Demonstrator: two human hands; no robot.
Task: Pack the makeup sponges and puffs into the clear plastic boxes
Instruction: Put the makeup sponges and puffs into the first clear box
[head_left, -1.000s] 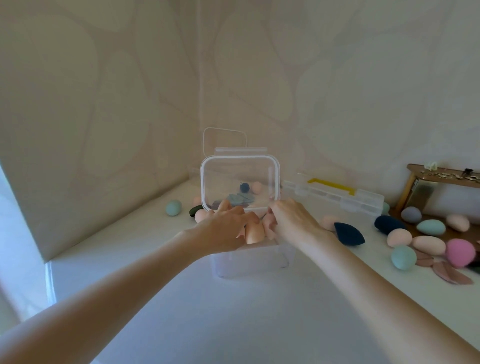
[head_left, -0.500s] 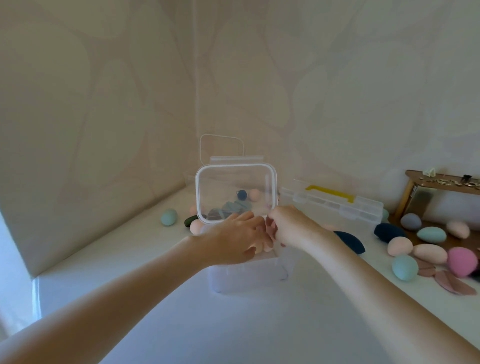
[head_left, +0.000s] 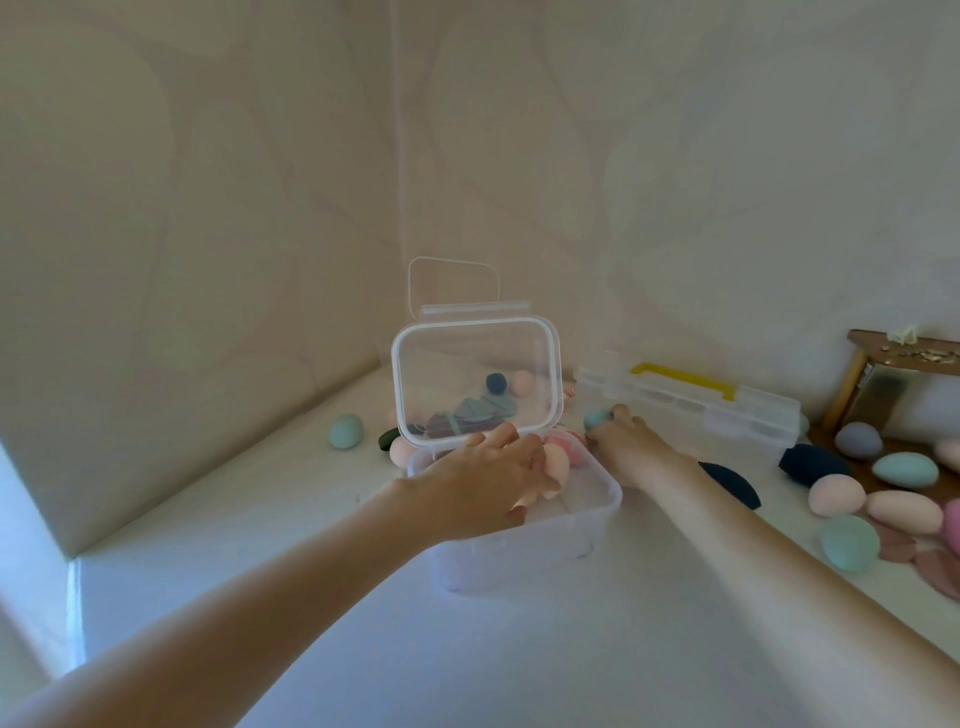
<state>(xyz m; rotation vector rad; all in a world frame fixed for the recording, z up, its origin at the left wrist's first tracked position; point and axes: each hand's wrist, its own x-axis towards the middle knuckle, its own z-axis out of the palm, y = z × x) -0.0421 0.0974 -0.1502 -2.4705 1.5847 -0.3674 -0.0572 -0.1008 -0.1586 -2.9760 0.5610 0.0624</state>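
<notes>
Several peach sponges (head_left: 553, 470) fill the clear plastic box (head_left: 540, 540); left hand (head_left: 483, 480) presses them flat-fingered, right hand (head_left: 626, 447) pinches a teal sponge (head_left: 596, 418); many remain along the counter's (head_left: 519, 649) right edge.

It looks like a home dressing corner: a white table (head_left: 519, 649) set into walls papered (head_left: 260, 208) with a pale leaf-like pattern, loose makeup sponges (head_left: 904, 469) strewn beside a small wooden stand (head_left: 878, 358), and clear plastic boxes (head_left: 519, 551) for tidying them.
</notes>
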